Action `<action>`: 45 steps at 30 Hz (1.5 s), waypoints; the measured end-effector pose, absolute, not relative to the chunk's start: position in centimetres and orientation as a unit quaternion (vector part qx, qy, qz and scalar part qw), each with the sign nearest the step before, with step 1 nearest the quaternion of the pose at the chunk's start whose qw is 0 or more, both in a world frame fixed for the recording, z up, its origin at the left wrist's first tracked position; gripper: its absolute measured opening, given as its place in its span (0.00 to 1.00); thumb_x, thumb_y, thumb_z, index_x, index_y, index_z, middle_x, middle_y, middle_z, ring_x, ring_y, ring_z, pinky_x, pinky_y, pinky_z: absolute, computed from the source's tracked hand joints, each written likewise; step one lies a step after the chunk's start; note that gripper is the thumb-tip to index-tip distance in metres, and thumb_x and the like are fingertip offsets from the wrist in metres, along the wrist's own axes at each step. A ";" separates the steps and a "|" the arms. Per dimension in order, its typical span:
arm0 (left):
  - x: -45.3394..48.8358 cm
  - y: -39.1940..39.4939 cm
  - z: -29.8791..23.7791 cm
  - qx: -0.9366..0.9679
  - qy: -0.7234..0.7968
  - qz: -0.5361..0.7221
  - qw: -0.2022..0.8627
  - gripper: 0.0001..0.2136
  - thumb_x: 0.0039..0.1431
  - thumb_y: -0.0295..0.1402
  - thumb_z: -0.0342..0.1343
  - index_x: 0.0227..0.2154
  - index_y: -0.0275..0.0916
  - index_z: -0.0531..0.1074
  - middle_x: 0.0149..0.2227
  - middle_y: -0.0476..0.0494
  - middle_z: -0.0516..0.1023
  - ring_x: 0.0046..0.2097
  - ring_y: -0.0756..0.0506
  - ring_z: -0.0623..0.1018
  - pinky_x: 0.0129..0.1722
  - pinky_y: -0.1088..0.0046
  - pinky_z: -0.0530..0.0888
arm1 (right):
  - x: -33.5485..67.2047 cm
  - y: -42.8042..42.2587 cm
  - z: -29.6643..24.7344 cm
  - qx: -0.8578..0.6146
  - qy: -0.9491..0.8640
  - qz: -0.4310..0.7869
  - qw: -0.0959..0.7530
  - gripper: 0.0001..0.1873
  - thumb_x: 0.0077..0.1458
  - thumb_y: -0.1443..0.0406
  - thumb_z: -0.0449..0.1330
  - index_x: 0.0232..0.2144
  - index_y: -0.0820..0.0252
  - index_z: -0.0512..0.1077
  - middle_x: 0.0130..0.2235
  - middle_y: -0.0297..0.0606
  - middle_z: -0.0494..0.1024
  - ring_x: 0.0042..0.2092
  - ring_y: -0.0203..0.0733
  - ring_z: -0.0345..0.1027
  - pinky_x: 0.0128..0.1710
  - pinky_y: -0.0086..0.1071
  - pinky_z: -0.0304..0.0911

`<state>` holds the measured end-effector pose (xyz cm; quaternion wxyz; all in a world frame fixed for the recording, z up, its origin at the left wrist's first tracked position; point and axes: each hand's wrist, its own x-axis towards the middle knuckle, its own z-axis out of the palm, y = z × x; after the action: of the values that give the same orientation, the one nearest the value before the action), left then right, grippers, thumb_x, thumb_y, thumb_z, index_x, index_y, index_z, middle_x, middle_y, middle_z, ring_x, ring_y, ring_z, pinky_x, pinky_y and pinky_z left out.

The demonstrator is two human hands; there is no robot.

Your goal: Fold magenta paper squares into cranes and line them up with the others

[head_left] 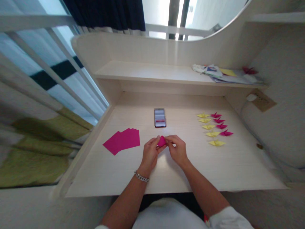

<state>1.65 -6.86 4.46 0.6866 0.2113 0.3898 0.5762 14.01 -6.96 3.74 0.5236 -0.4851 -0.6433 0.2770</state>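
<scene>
Between my two hands is a small folded piece of pink paper, held just above the desk. My left hand, with a chain bracelet at its wrist, pinches the paper's left side. The fingers of my right hand are closed on its right edge. To the left, several flat pink paper sheets lie fanned out. Over on the right stand folded paper cranes in two columns, yellow cranes and pink cranes. A phone lies just beyond my hands, its screen lit and blurred.
A shelf runs along the back of the desk, with papers and plastic packets at its right end. White rails border the left side. A cable hangs from a wall socket on the right.
</scene>
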 end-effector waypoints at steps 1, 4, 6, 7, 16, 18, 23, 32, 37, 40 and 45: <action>1.7 -6.9 4.4 0.214 0.390 0.576 0.686 0.11 0.48 0.37 0.64 0.27 0.32 0.73 0.31 0.43 0.78 0.35 0.47 0.77 0.43 0.63 0.76 | 13.9 -7.0 3.7 -0.495 -0.633 0.280 0.524 0.09 0.54 0.67 0.56 0.36 0.55 0.76 0.36 0.38 0.77 0.38 0.40 0.71 0.39 0.34 0.67; 1.8 -6.9 4.3 0.215 0.395 0.573 0.685 0.12 0.46 0.37 0.65 0.26 0.32 0.73 0.30 0.43 0.78 0.35 0.47 0.77 0.43 0.63 0.76 | 13.6 -6.8 3.7 -0.526 -0.601 0.293 0.526 0.06 0.52 0.64 0.60 0.33 0.57 0.75 0.33 0.37 0.77 0.34 0.40 0.70 0.36 0.33 0.67; 1.9 -6.9 4.2 0.211 0.398 0.572 0.686 0.12 0.45 0.36 0.65 0.25 0.32 0.73 0.30 0.43 0.78 0.34 0.48 0.77 0.43 0.63 0.76 | 13.6 -6.6 3.6 -0.536 -0.590 0.300 0.524 0.05 0.52 0.64 0.59 0.31 0.58 0.74 0.31 0.37 0.77 0.33 0.40 0.70 0.35 0.33 0.66; 1.9 -6.9 4.1 0.210 0.399 0.571 0.686 0.11 0.46 0.36 0.65 0.25 0.32 0.73 0.30 0.43 0.78 0.34 0.48 0.77 0.43 0.63 0.76 | 13.6 -6.6 3.6 -0.538 -0.590 0.302 0.521 0.05 0.52 0.64 0.59 0.30 0.58 0.74 0.31 0.37 0.77 0.33 0.40 0.70 0.35 0.33 0.66; 1.9 -6.9 4.0 0.202 0.395 0.570 0.692 0.10 0.49 0.35 0.63 0.27 0.32 0.73 0.31 0.42 0.78 0.35 0.47 0.77 0.40 0.65 0.77 | 13.6 -6.9 3.8 -0.528 -0.641 0.234 0.506 0.08 0.55 0.68 0.54 0.33 0.58 0.74 0.32 0.38 0.76 0.36 0.41 0.69 0.39 0.34 0.64; 1.9 -6.9 4.1 0.200 0.391 0.572 0.693 0.10 0.49 0.35 0.63 0.28 0.32 0.73 0.32 0.41 0.78 0.35 0.47 0.78 0.40 0.65 0.77 | 13.6 -7.0 3.7 -0.524 -0.645 0.227 0.508 0.10 0.55 0.68 0.54 0.37 0.57 0.74 0.34 0.39 0.76 0.37 0.42 0.70 0.40 0.35 0.65; 1.9 -6.8 4.1 0.187 0.388 0.587 0.686 0.10 0.49 0.34 0.63 0.28 0.31 0.74 0.32 0.40 0.78 0.35 0.46 0.78 0.40 0.64 0.77 | 13.5 -7.3 3.5 -0.507 -0.650 0.222 0.521 0.12 0.58 0.68 0.52 0.38 0.54 0.75 0.35 0.39 0.77 0.39 0.42 0.70 0.41 0.36 0.66; 1.9 -6.5 3.9 0.207 0.403 0.587 0.671 0.10 0.50 0.35 0.62 0.28 0.31 0.74 0.31 0.41 0.78 0.35 0.48 0.77 0.39 0.67 0.77 | 13.9 -7.1 2.9 -0.468 -0.653 0.209 0.558 0.10 0.56 0.70 0.55 0.34 0.54 0.77 0.35 0.38 0.77 0.39 0.40 0.71 0.42 0.36 0.68; 2.0 -6.6 3.9 0.219 0.409 0.587 0.663 0.12 0.49 0.37 0.63 0.27 0.30 0.73 0.30 0.41 0.78 0.36 0.47 0.77 0.42 0.64 0.76 | 13.7 -7.2 2.6 -0.481 -0.631 0.191 0.577 0.10 0.56 0.68 0.57 0.35 0.53 0.78 0.36 0.38 0.76 0.38 0.39 0.71 0.38 0.34 0.69; 2.1 -6.7 3.9 0.224 0.410 0.589 0.659 0.13 0.48 0.39 0.64 0.27 0.31 0.73 0.30 0.41 0.78 0.36 0.47 0.77 0.42 0.63 0.76 | 13.5 -7.4 2.5 -0.480 -0.630 0.183 0.582 0.10 0.56 0.68 0.57 0.36 0.52 0.78 0.35 0.39 0.76 0.37 0.39 0.71 0.37 0.34 0.70; 2.0 -6.6 3.7 0.229 0.414 0.588 0.656 0.14 0.48 0.39 0.63 0.27 0.31 0.73 0.30 0.42 0.77 0.34 0.48 0.77 0.40 0.66 0.76 | 13.6 -7.4 2.4 -0.473 -0.646 0.162 0.577 0.10 0.56 0.69 0.57 0.35 0.53 0.77 0.35 0.39 0.76 0.38 0.40 0.70 0.39 0.35 0.69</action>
<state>1.96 -6.61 3.67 0.6556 0.2290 0.4140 0.5885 13.64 -7.36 2.43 0.5773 -0.4727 -0.6457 0.1622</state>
